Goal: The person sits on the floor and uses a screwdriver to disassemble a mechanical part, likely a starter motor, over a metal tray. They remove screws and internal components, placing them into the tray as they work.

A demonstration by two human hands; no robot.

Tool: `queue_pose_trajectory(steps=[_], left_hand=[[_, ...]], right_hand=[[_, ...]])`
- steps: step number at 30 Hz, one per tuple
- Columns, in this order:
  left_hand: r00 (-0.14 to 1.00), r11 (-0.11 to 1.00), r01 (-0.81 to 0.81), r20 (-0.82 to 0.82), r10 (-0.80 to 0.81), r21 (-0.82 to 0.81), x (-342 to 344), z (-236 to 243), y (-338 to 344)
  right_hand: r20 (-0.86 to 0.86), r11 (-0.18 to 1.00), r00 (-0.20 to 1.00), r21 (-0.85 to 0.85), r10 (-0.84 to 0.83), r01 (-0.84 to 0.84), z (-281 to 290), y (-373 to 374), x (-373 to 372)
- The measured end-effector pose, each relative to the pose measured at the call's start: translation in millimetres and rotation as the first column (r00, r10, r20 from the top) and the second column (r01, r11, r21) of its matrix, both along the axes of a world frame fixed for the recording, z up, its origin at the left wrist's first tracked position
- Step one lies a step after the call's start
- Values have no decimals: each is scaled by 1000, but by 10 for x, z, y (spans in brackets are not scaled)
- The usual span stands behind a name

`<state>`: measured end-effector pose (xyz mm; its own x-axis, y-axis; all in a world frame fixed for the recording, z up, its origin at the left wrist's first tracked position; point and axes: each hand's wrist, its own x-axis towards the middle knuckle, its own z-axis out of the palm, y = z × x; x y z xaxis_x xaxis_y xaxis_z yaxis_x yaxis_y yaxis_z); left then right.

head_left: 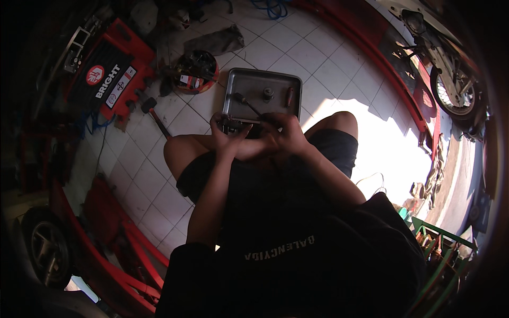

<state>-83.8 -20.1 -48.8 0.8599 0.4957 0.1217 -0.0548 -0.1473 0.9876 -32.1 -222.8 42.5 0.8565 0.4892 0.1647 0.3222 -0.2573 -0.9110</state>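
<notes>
My left hand (225,135) is closed around a small dark metal part (229,125) in front of my knees. My right hand (289,131) comes in close beside it, with its fingers closed on a thin dark-shafted tool (251,107) that has a thicker black end pointing up and left. Its exact kind is too dark to tell. Both hands are over the near edge of a grey metal tray (249,80) on the floor. Inside the tray stand a short metal cylindrical part (268,94) and, to its right, a slim red piece (289,97).
A mallet (155,115) leans near my left knee. Beyond it are a red round container (205,68) of parts, a grey rag (214,40) and a red-and-black case (108,71). Red rails (366,37) flank both sides; a motorcycle wheel (453,95) stands at the right.
</notes>
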Motion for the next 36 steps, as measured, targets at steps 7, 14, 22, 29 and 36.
queue_pose_trajectory(steps=[7,14,22,29,36], left_hand=[[996,968,-64,82,45,243,1,56,46],[989,887,-23,143,-49,461,-24,297,-54],[964,895,4,237,-122,446,-8,400,-137],[972,871,56,173,-159,488,-8,357,-134],[991,990,131,-15,-132,-47,-8,29,-136]], right_hand=[[67,996,998,-83,17,-11,-42,29,-2],[54,996,998,-87,-29,33,75,228,-47],[64,980,998,-195,-26,39,98,451,4],[120,982,993,-183,-18,40,-14,428,86],[181,976,983,-206,-37,75,75,404,128]])
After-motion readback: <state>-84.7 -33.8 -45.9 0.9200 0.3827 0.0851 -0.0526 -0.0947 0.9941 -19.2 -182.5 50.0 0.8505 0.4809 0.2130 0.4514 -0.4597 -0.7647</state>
